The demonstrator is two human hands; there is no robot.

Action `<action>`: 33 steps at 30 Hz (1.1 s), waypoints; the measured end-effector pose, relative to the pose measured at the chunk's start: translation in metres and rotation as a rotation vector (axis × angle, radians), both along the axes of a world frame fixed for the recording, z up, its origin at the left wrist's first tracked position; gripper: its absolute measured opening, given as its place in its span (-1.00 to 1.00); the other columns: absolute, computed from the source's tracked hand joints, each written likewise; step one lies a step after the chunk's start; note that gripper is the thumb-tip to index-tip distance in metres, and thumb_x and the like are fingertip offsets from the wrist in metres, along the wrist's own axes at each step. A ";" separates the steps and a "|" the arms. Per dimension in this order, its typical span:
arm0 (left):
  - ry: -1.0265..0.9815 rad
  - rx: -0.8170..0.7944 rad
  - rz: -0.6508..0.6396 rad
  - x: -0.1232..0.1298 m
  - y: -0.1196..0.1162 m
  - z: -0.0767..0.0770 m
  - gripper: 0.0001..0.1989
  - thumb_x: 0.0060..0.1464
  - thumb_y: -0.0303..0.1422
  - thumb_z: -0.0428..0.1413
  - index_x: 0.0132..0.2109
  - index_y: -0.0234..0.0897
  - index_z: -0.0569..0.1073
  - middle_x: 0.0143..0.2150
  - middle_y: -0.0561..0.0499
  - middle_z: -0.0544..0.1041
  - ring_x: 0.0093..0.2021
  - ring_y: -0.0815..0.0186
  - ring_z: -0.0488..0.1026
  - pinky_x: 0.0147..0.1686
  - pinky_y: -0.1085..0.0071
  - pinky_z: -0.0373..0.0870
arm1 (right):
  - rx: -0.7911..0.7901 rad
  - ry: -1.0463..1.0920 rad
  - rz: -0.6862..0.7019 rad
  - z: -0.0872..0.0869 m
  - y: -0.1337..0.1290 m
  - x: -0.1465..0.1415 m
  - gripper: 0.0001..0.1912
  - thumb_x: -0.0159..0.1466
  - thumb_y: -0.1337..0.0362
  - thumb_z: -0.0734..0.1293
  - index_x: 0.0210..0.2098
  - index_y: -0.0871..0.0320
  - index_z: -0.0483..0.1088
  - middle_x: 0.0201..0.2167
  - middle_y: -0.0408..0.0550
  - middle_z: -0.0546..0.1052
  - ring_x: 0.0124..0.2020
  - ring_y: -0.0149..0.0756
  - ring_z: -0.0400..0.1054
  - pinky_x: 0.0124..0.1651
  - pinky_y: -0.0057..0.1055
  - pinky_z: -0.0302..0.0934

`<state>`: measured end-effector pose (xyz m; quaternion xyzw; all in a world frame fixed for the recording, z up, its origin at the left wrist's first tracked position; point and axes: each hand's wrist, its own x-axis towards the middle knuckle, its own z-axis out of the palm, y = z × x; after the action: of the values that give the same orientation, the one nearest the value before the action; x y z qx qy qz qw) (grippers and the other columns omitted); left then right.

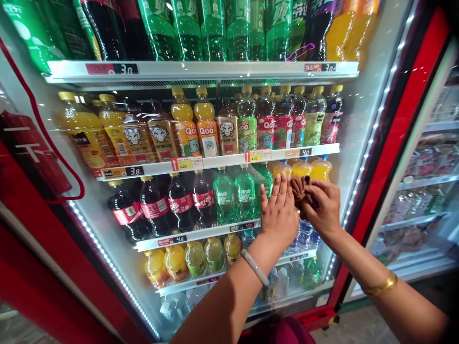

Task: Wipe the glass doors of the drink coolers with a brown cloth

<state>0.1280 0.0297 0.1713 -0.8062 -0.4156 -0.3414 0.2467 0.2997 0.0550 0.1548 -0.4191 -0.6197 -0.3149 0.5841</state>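
My left hand (279, 210) is raised in front of the drinks fridge, palm forward with its fingers stretched out. It seems to rest flat against the glass door, though contact is hard to make out. A pale bangle (255, 267) circles that wrist. Just to the right, my right hand (324, 205) pinches a bunched brown cloth (298, 188) close to the left fingers. On the right forearm sits a gold bangle (380, 285). Behind both hands, green soda bottles (245, 191) and orange drink bottles (321, 168) are partly covered.
Rows of bottles stand on white shelves (201, 71) with price tags. Cola bottles (179, 200) fill the left of the third row. A red door frame (405, 110) borders the fridge, and another stocked fridge (423, 191) is at the right. A red handle-like part (36, 153) hangs at the left.
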 end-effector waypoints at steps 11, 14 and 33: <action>0.001 0.034 -0.040 0.033 0.008 0.009 -0.26 0.30 -0.35 -0.08 0.53 -0.46 -0.07 0.60 -0.13 -0.11 0.58 0.14 -0.47 0.53 -0.15 -0.21 | 0.079 0.206 -0.053 0.055 0.013 0.015 -0.77 0.24 0.27 0.36 -0.09 0.05 0.47 0.00 0.06 0.49 0.07 -0.04 0.36 0.16 -0.02 0.17; 0.005 0.028 -0.024 0.038 0.009 0.005 -0.33 0.31 -0.34 -0.09 0.51 -0.40 0.06 0.59 -0.12 -0.06 0.58 0.11 -0.45 0.53 -0.20 -0.27 | 0.003 0.113 -0.021 0.018 0.004 0.014 -0.78 0.25 0.26 0.37 -0.09 0.03 0.46 0.01 0.02 0.49 0.07 -0.07 0.36 0.15 -0.04 0.19; 0.039 0.141 0.043 0.028 0.016 0.037 -0.24 0.31 -0.32 -0.11 0.54 -0.51 -0.14 0.60 -0.14 -0.14 0.58 0.12 -0.51 0.52 -0.20 -0.18 | 0.033 0.059 -0.027 0.026 0.013 0.027 -0.78 0.26 0.19 0.37 -0.10 0.01 0.49 0.04 0.03 0.50 0.08 -0.03 0.36 0.11 -0.03 0.20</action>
<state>0.1564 0.0455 0.2084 -0.7842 -0.4026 -0.3487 0.3183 0.3270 0.0683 0.1808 -0.4268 -0.5913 -0.3202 0.6047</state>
